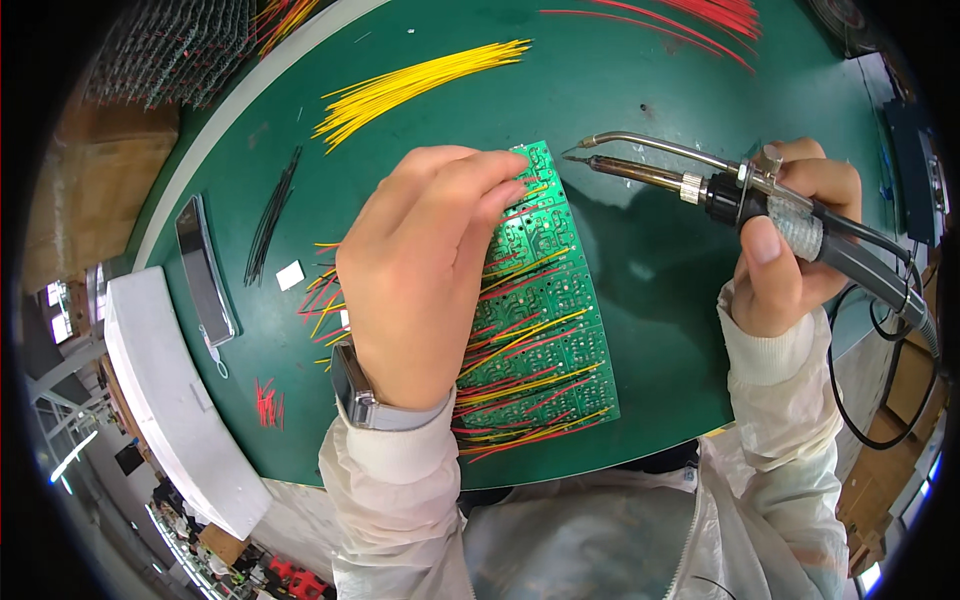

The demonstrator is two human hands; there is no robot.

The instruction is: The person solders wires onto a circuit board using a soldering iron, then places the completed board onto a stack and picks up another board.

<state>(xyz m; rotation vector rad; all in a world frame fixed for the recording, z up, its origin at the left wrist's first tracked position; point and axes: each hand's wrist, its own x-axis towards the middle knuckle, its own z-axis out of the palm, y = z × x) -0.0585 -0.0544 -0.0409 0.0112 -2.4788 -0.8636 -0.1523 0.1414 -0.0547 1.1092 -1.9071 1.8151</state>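
The left hand (415, 265) reaches over the green circuit board (548, 302), its fingers bent and its thumb and forefinger brought nearly together at the board's far end, by a red wire; whether they pinch that wire I cannot tell. The right hand (795, 235) is closed around the handle of a soldering iron (640, 172), with the thumb laid along the near side. The iron points left, and a thin metal tube (665, 146) runs above it toward the tip. That tip is just beside the board's far right corner, apart from it.

The board lies on the green table (345, 205), in front of the person and partly under the left hand. Rows of red and yellow wires (530, 335) stretch across it, and some ends stick out to the left of the hand. A bundle of yellow wires (420, 88) lies beyond the board, with long red wires (705, 22) at the far edge of the view. To the left are black wires (270, 222), a small white square (289, 275), a phone (205, 270) and a few short red wires (268, 404). A long white block (180, 400) stands along the table's left edge
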